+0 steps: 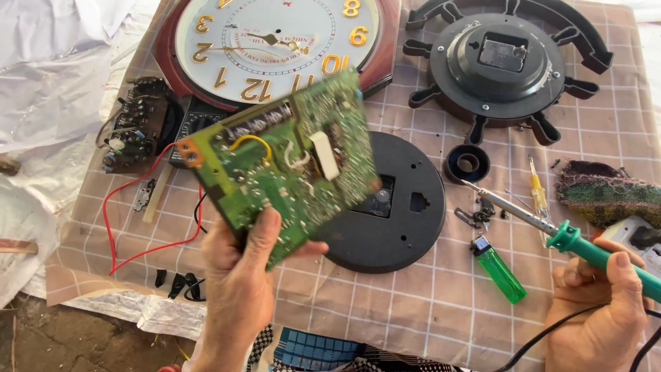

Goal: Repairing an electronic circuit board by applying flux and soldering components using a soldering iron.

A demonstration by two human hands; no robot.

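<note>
A green circuit board [282, 162] is held up above the middle of the bench [413, 303], tilted, with its soldered side toward the camera. It is gripped at its lower edge by the left hand [241, 289], the thumb pressed on the face and the fingers curled behind. A white rectangular part, a yellow wire loop and a dark row of components are seen on the board; its surface is slightly blurred. A red wire [131, 207] runs from the board's left corner down across the checked cloth that covers the bench.

The right hand [602, 310] is closed around the green handle of a soldering iron [551, 231] near the right edge of the bench, its metal tip pointing toward the bench's middle. A black cord trails from it toward the near edge.

No container with contents is seen. Under the board lies a black round clock back [406, 207]. A green lighter [500, 272] lies just beside the iron, and a black tape roll [468, 163] and a yellow screwdriver [538, 196] lie near it. At the far edge a wall clock face [275, 34] and a black wheel-shaped clock frame [506, 65] are laid. A dark circuit board [134, 131] sits toward the left edge.
</note>
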